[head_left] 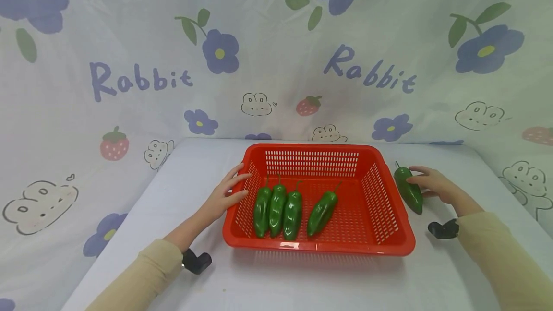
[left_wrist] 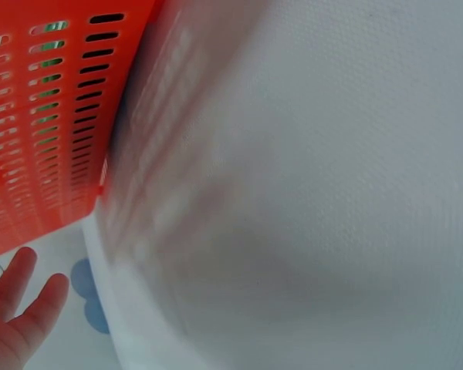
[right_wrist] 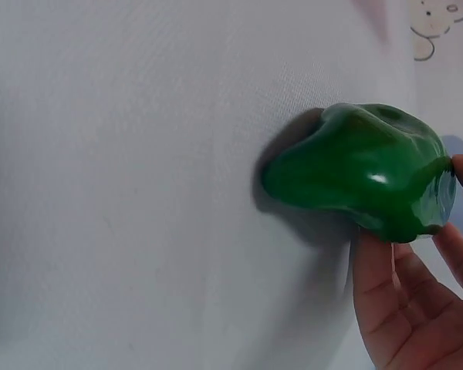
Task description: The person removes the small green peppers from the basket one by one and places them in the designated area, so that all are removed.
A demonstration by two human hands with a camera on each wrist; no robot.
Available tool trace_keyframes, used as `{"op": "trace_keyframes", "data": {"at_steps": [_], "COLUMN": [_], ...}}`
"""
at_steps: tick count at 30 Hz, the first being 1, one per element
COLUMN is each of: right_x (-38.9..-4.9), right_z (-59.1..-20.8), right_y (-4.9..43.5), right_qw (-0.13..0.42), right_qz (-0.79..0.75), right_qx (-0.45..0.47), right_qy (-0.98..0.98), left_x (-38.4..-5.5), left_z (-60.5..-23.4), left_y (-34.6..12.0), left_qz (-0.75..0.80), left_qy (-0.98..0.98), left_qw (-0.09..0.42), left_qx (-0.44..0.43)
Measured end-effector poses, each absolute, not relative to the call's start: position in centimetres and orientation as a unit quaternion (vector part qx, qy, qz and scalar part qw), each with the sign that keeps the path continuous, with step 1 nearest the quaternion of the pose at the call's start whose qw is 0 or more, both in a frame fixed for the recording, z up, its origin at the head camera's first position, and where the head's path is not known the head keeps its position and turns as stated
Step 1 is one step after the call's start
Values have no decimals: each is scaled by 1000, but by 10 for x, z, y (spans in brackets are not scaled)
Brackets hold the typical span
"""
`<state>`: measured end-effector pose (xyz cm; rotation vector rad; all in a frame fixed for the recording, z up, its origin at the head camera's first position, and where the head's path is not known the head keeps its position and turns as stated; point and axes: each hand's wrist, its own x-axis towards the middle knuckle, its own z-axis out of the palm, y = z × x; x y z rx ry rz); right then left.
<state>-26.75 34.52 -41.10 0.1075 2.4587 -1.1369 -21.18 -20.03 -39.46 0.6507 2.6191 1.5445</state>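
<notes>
Several green peppers (head_left: 278, 209) lie in a red plastic basket (head_left: 319, 249), three side by side at its left and one apart near the middle. Outside the basket's right wall, my right hand (head_left: 435, 185) grips another green pepper (head_left: 409, 191), thumb and fingers on different sides of it. That pepper (right_wrist: 363, 173) fills much of the right wrist view, its tip pointing toward the white surface. My left hand (head_left: 224, 195) touches the basket's left rim with spread, fairly straight fingers. Two of those fingers (left_wrist: 38, 312) show beside the basket wall (left_wrist: 46, 146) in the left wrist view.
A white cloth-covered table (head_left: 186, 224) supports the basket. Behind it hangs a patterned curtain (head_left: 268, 61) with flowers, strawberries and rabbits. Black devices (head_left: 198, 261) sit at both wrists, next to beige sleeves (head_left: 142, 272).
</notes>
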Motion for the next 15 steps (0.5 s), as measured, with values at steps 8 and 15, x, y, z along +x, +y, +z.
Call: {"op": "trace_keyframes", "data": {"at_steps": [8, 15], "right_x": [-267, -266], "right_z": [-411, -403], "right_y": [350, 351], "right_qw": [212, 212], "right_qz": [-410, -410], "right_qx": [34, 26], "right_qy": [886, 887], "left_x": [-211, -210], "left_z": [-394, -392], "left_y": [-200, -199], "left_qz": [492, 496], "left_qy": [845, 842], "left_qw": [16, 15], "left_qx": [209, 211]}}
